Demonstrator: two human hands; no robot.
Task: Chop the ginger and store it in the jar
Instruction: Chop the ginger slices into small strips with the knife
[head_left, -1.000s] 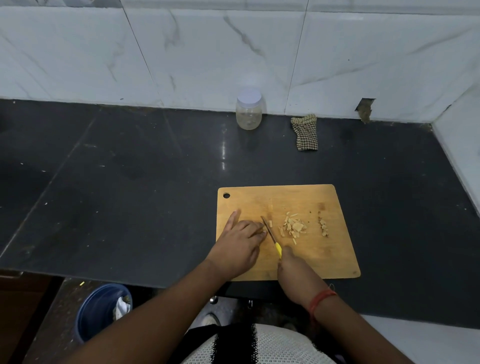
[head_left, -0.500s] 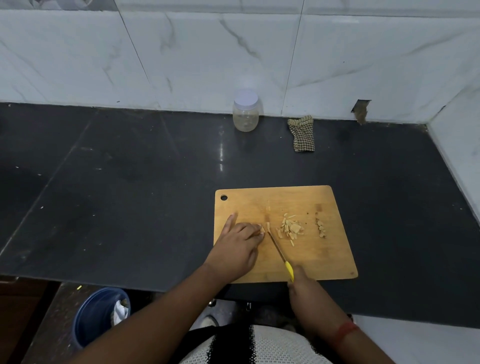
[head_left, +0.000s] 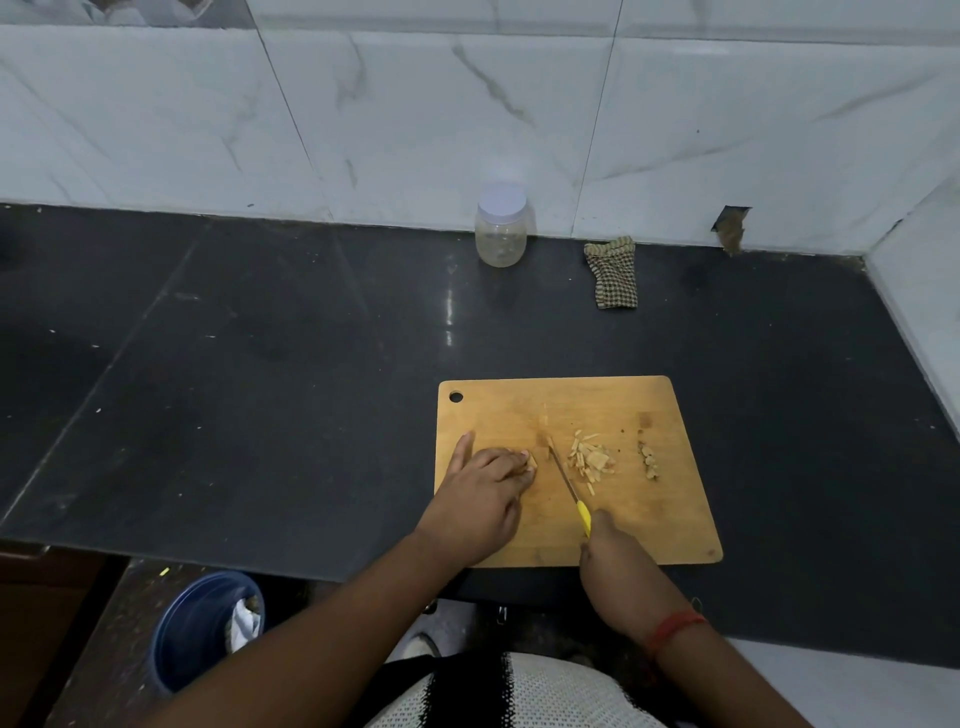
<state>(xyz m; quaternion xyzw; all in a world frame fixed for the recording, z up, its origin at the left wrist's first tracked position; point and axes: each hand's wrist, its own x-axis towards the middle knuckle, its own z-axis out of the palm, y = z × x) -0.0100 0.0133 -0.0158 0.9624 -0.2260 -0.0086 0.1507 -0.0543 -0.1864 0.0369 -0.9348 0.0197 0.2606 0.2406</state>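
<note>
A person chops ginger on a wooden cutting board, one hand steadying the piece and the other working a small knife.

The uncut ginger (head_left: 531, 461) sits near the middle of the cutting board (head_left: 670, 525), pinned under the curled fingertips of the left hand (head_left: 480, 501). The right hand (head_left: 605, 545) grips the yellow handle of the knife (head_left: 566, 480), its blade angled just beside the ginger. A pile of cut strips (head_left: 589, 460) lies right of the blade, with a smaller heap of scraps (head_left: 648, 460) further right. To cut well, the fingertips should stay tucked back and the blade should come straight down in thin, even slices. The jar (head_left: 501, 226), lid on, stands well apart at the back of the dark counter (head_left: 311, 389), near a checked cloth (head_left: 613, 273).
</note>
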